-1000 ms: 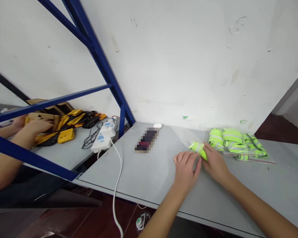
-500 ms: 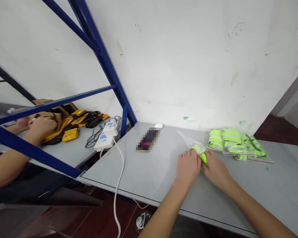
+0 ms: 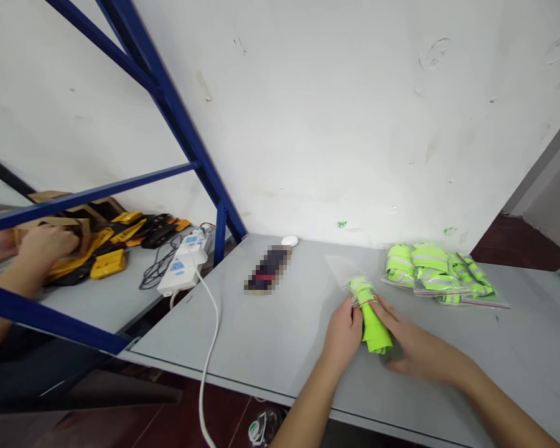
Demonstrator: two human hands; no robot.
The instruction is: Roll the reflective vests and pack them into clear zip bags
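A rolled neon-yellow fabric piece with a silvery band (image 3: 376, 330) lies on the grey table (image 3: 280, 336), its far end inside a clear plastic bag (image 3: 343, 270). My left hand (image 3: 343, 333) is closed at the left side of the bag's mouth, pinching its edge. On the roll's right side rests my right hand (image 3: 415, 345), fingers spread, fingertips touching the roll near the bag's mouth. The near half of the roll sticks out of the bag. Several bagged neon-yellow rolls (image 3: 432, 267) lie behind and to the right.
A pixelated dark flat object (image 3: 267, 270) and a white round item (image 3: 290, 241) are at the back left. A power strip (image 3: 184, 264) trails a white cable over the table edge. Beyond the blue frame (image 3: 177, 124), another person's hand (image 3: 49, 246) is near yellow-black items (image 3: 109, 264).
My right hand has opened and shifted right and down, off its tight grip. More of the roll shows between my hands. The camera view has moved slightly.
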